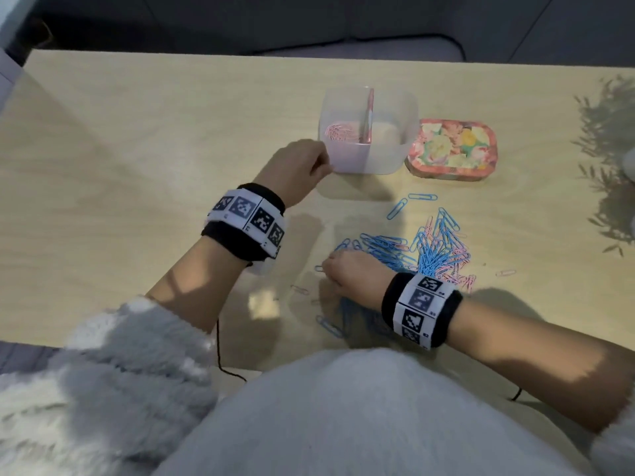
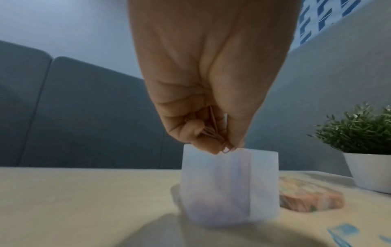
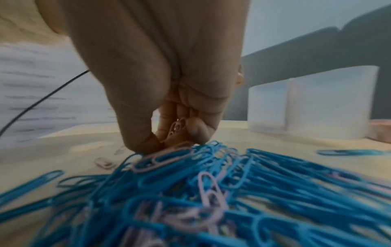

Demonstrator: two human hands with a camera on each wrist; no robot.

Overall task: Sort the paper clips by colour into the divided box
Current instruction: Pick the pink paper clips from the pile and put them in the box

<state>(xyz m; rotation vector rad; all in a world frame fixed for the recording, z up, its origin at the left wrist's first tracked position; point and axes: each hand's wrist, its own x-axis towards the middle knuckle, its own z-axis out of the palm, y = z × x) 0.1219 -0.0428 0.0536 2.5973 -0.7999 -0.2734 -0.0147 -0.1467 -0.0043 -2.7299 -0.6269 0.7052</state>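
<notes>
- Now left fingers (image 2: 213, 147) pinch pink clips (image 2: 211, 130) just at the box (image 1: 367, 132) rim, nearest corner at seven o'clock.
- Right hand (image 1: 350, 273) pinches a pink clip (image 3: 176, 128) from the mixed pile (image 1: 429, 249) at five o'clock of the box.
- Step, likely: dropping pinks into the pink compartment; next needs the left fingers over it, then opening.

Fuzzy grey-white sleeves (image 1: 113, 341), black wristbands (image 1: 421, 309) bearing square markers
</notes>
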